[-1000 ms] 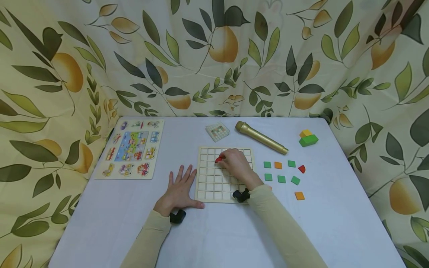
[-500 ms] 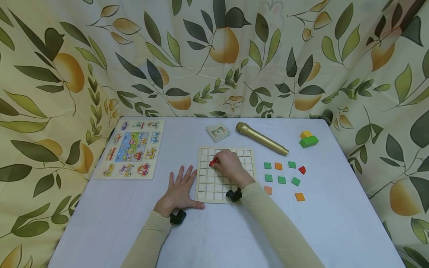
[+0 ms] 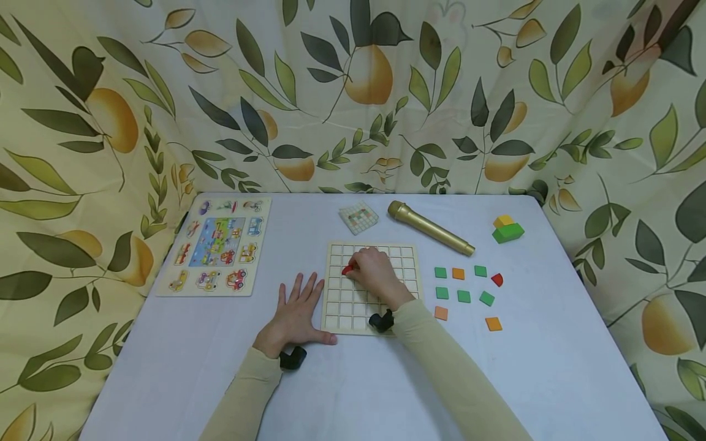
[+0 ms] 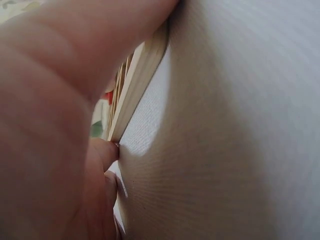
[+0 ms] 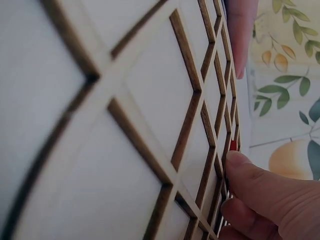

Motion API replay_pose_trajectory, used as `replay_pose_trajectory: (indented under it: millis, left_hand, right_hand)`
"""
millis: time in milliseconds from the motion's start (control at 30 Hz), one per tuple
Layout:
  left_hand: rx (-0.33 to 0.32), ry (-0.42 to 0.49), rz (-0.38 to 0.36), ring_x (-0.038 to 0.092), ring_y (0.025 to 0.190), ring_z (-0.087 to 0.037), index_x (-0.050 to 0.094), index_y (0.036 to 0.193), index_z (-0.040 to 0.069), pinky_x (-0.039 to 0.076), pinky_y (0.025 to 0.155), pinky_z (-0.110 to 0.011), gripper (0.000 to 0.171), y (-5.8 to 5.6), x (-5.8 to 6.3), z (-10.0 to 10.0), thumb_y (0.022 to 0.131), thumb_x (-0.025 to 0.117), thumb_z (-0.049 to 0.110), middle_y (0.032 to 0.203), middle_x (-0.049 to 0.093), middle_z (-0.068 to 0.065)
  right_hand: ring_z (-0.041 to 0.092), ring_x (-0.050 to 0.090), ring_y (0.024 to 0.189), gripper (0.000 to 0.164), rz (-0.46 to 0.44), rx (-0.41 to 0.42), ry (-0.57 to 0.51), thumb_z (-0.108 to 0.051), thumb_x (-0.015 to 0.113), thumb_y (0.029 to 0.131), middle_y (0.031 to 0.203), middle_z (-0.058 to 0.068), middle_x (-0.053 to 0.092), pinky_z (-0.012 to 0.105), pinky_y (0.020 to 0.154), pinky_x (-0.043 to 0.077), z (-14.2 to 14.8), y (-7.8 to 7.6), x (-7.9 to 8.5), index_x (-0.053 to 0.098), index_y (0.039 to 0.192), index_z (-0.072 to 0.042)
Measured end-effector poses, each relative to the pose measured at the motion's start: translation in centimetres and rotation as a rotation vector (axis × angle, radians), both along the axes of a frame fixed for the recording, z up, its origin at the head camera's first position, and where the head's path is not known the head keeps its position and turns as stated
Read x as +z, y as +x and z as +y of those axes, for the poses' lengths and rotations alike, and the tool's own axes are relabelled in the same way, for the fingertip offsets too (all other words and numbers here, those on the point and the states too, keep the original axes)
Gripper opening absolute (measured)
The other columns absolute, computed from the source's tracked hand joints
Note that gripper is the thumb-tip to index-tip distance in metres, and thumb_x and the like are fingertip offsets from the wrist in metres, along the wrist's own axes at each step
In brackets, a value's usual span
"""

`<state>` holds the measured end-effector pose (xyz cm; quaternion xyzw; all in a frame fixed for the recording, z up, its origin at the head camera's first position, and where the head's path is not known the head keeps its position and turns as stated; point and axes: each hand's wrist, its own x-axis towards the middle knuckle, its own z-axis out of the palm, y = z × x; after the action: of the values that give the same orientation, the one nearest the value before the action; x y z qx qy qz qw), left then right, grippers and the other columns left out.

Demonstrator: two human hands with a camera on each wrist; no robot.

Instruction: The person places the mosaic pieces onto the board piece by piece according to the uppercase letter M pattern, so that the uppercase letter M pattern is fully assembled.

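Observation:
A pale wooden grid board (image 3: 337,309) lies in the middle of the table, its cells framed by raised strips. Over its upper left part, my right hand (image 3: 378,277) pinches a small red piece (image 3: 347,269) between thumb and fingers. In the right wrist view only a sliver of the red piece (image 5: 233,145) shows past the thumb, down at the grid. My left hand (image 3: 294,318) rests on the table with fingers spread, against the board's left edge and lower left corner. The left wrist view shows its thumb and a fingertip touching the board's side (image 4: 137,82).
Right of the board lie several green squares (image 3: 464,296), several orange squares (image 3: 493,323) and a red wedge piece (image 3: 497,280). Behind it are a small patterned card (image 3: 358,218) and a gold microphone (image 3: 430,227). A picture puzzle (image 3: 252,245) lies left; green and yellow blocks (image 3: 508,232) stand back right.
My right hand has moved left across the board with the red piece, then slowed at its upper left cells. The left hand has stayed in place.

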<state>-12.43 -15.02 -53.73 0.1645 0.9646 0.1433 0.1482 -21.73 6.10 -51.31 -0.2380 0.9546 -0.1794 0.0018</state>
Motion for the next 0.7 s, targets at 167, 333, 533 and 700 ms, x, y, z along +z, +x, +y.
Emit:
replay_pose_trajectory:
  millis: [167,333,533,700]
  left_hand:
    - [-0.001,-0.006,0.003,-0.014,0.145,-0.033,0.014,0.158,0.013,-0.01,0.108,-0.063,0.132,0.04,0.1,0.01,0.06,0.067,0.083,0.163,-0.001,-0.007]
    - [-0.001,0.004,0.013,-0.011,0.146,-0.035,0.016,0.157,0.011,-0.008,0.108,-0.064,0.132,0.13,0.36,0.01,0.06,0.068,0.082,0.163,0.002,-0.009]
    - [0.001,-0.009,0.016,-0.011,0.146,-0.034,0.016,0.157,0.012,-0.007,0.109,-0.064,0.132,0.17,0.46,0.12,0.06,0.068,0.082,0.163,0.002,-0.008]
    - [0.007,-0.008,0.014,-0.011,0.146,-0.034,0.016,0.158,0.012,-0.008,0.109,-0.063,0.131,0.16,0.38,0.19,0.059,0.069,0.082,0.163,0.002,-0.008]
  right_hand:
    - [0.02,0.058,0.084,0.019,-0.011,-0.012,0.0,-0.028,0.08,0.084,0.084,-0.001,0.066,0.037,0.072,0.048,0.02,0.0,-0.05,0.075,0.092,-0.011]
    - [0.02,0.057,0.084,0.018,-0.026,-0.015,-0.012,-0.026,0.08,0.083,0.084,-0.001,0.066,0.036,0.072,0.048,0.02,-0.06,-0.14,0.076,0.092,-0.011]
    - [0.02,0.056,0.084,0.019,-0.03,-0.011,-0.02,-0.027,0.081,0.083,0.085,-0.001,0.066,0.035,0.073,0.047,0.09,-0.01,-0.29,0.076,0.092,-0.011]
    - [0.019,0.054,0.083,0.02,-0.03,0.002,-0.027,-0.027,0.081,0.082,0.085,-0.003,0.066,0.034,0.071,0.046,0.23,0.08,-0.34,0.076,0.092,-0.011]
